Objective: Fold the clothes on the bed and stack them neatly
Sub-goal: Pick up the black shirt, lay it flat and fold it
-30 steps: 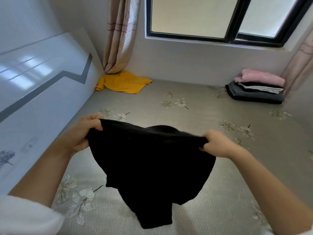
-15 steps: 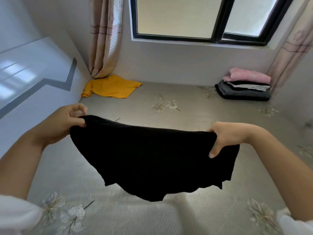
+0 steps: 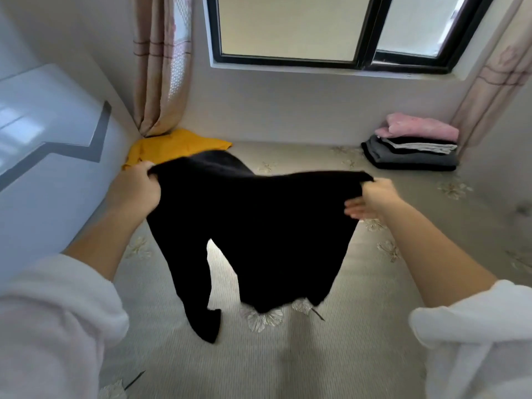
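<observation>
No readable text, label, brand, number or sign anywhere. Nothing legible on the black garment (image 3: 259, 226), on the yellow garment (image 3: 178, 145) at the far left corner of the bed (image 3: 288, 355), or on the folded stack (image 3: 414, 151) at its far right corner.
</observation>
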{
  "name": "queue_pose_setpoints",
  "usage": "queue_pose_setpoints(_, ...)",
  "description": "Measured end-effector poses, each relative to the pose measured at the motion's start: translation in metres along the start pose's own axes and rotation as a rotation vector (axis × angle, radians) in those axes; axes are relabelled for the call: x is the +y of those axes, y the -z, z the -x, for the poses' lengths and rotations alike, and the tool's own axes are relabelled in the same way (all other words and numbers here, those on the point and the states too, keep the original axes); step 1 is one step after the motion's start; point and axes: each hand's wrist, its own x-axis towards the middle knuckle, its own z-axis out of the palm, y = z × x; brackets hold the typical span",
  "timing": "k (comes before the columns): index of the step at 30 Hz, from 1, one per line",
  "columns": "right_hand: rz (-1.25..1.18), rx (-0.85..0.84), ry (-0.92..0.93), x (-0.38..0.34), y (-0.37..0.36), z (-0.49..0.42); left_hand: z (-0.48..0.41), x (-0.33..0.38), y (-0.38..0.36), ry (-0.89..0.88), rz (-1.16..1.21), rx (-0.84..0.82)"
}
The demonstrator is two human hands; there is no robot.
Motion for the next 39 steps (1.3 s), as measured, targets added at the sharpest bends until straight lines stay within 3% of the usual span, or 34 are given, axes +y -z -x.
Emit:
queue_pose_setpoints(3,0.207,0.297,0.449,-0.001,0.007,0.004,0.002,0.021,-0.002,0.256,0.831,-0.106)
queue_pose_setpoints(6,0.239,0.365,0.637,0.023,0.017,0.011,0.029,0.015,-0.012,0.193,1.028,-0.054)
queue_pose_setpoints(8,0.267,0.362,0.653,0.052,0.021,0.012,0.055,-0.012,-0.03,0.099,0.929,0.025)
queue_pose_setpoints(11,0.407,0.31,0.656,0.112,0.025,0.011,0.107,-0.065,-0.069,0.012,0.658,-0.001)
queue_pose_setpoints(18,0.802,-0.004,0.393,0.291,-0.014,0.022,0.246,-0.167,-0.167,0.143,0.341,-0.498)
queue_pose_setpoints(22,0.974,-0.248,0.046,0.4,-0.054,0.035,0.309,-0.208,-0.231,0.315,0.108,-0.995)
queue_pose_setpoints(23,0.999,-0.269,-0.034,0.419,-0.063,0.039,0.32,-0.213,-0.243,0.358,0.044,-1.031)
queue_pose_setpoints(25,0.99,-0.254,-0.097,0.441,-0.082,0.048,0.335,-0.215,-0.261,0.398,-0.067,-0.916)
queue_pose_setpoints(29,0.876,-0.186,0.166,0.44,-0.126,0.056,0.34,-0.194,-0.29,0.204,0.038,-0.591)
queue_pose_setpoints(32,0.889,-0.239,0.345,0.427,-0.155,0.049,0.335,-0.179,-0.311,0.127,0.034,-0.68)
queue_pose_setpoints(36,1.0,-0.443,0.424,0.422,-0.177,0.042,0.336,-0.177,-0.329,0.105,-0.073,-0.819)
queue_pose_setpoints(39,0.937,-0.556,0.849,0.44,-0.171,0.049,0.335,-0.177,-0.324,0.098,0.006,-0.74)
